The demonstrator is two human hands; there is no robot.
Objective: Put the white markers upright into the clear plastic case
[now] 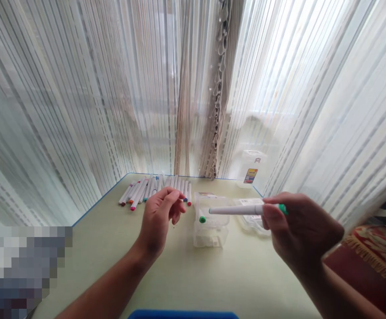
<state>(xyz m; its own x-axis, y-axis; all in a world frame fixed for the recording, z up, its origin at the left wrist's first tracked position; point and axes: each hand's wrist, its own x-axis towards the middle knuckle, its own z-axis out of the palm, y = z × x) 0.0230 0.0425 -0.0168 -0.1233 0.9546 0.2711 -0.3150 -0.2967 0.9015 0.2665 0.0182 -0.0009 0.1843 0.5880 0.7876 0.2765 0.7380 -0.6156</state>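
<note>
My right hand [301, 228] grips a white marker with green caps [239, 210], held level and pointing left over a clear plastic box [210, 221]. My left hand [160, 217] hovers above the table with its fingers loosely curled and apart, holding nothing. It is just in front of a row of several white markers with coloured caps [153, 190] lying at the table's back edge. The clear box stands between my two hands.
The pale green table [193, 274] has a blue rim. A clear lid [251, 219] lies right of the box, and a clear container with a label [251, 170] stands at the back by the white curtains. A red fringed cushion [372, 261] is at the right.
</note>
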